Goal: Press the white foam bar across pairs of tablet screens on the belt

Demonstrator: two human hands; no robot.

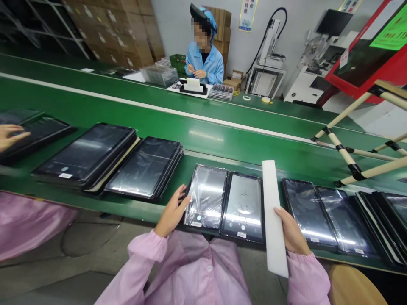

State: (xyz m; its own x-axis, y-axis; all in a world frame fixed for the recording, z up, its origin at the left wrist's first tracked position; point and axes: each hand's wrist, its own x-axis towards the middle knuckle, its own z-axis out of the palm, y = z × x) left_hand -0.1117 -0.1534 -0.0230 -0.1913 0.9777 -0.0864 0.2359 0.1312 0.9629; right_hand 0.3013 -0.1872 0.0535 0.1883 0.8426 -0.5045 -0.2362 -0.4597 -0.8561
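Observation:
Two tablets lie side by side in front of me, the left tablet (206,199) under crinkled clear film and the right tablet (243,203) with a small white label at its lower edge. My left hand (171,209) is at the left tablet's left edge, fingers apart and the thumb over its border; it does not grip it. With my right hand (291,231) I hold a long white foam strip (275,228) upright along the right tablet's right side. The strip's lower end sticks out past the bench edge. My right fingers are partly hidden behind it.
Stacked tablets (144,167) and a taller stack (89,152) stand to my left; more film-covered tablets (308,212) lie right. A neighbour's hand (11,136) is at far left. Across the green belt (203,135) sits a person in blue (206,65). A pipe frame (346,156) stands right.

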